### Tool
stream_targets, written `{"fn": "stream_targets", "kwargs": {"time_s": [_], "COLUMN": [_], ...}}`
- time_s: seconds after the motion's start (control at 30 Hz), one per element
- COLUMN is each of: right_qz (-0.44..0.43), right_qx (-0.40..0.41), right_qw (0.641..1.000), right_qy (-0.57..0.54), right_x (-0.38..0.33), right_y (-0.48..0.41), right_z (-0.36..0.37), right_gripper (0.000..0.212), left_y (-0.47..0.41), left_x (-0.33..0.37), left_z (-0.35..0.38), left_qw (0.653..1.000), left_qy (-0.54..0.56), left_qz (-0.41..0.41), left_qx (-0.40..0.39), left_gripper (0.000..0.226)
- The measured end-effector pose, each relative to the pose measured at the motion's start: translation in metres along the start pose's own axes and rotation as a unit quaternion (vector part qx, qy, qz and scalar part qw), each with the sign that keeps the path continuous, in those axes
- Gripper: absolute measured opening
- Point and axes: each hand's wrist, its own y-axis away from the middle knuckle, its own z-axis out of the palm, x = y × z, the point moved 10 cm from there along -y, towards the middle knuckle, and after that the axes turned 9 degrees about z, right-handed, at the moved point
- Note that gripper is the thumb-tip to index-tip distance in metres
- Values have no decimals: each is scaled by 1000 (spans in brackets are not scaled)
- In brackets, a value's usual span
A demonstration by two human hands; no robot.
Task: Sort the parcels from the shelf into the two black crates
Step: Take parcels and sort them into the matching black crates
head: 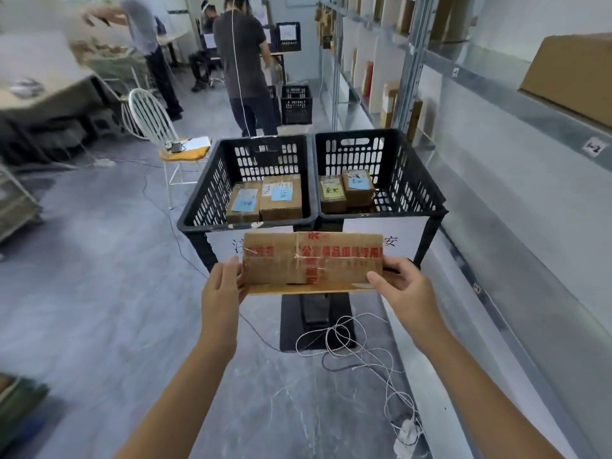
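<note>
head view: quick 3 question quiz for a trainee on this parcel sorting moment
1. True or false: the flat parcel is held by the left hand alone.
2. How many parcels lie in the left crate?
3. The yellow-labelled parcel lies in: A the left crate, B the right crate, C neither crate.

Key: 1 false, the right hand holds its other end. 2 two. 3 B.
</note>
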Motion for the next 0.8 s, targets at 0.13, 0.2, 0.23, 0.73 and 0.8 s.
{"fn": "stream_targets", "kwargs": {"time_s": [0.13, 0.2, 0.23, 0.73, 0.8], "right_qz": [-4, -12, -22, -111, -119], "right_qx": [-17, -37, -44, -40, -51], "right_qw": [1000, 999, 999, 991, 990], "right_qy": [-10, -14, -10, 56, 60], "right_x": [-6, -12, -15, -84, -95], "right_y": [-21, -30, -33, -144, -163], "right_z": [14, 27, 35, 145, 165], "right_gripper": [32, 34, 35, 39, 38], "left_y": [-16, -24, -29, -188, -215], "left_x": [-15, -20, -21, -3, 0], "left_z": [-8, -12, -15, -13, -15], "left_qw": [1000, 1000, 999, 993, 991], "left_qy": [-7, 2, 10, 119, 126], "left_qz": [-8, -21, -23, 10, 11], "left_qx": [5, 15, 22, -19, -34], "left_gripper": [44, 42, 38, 17, 20]}}
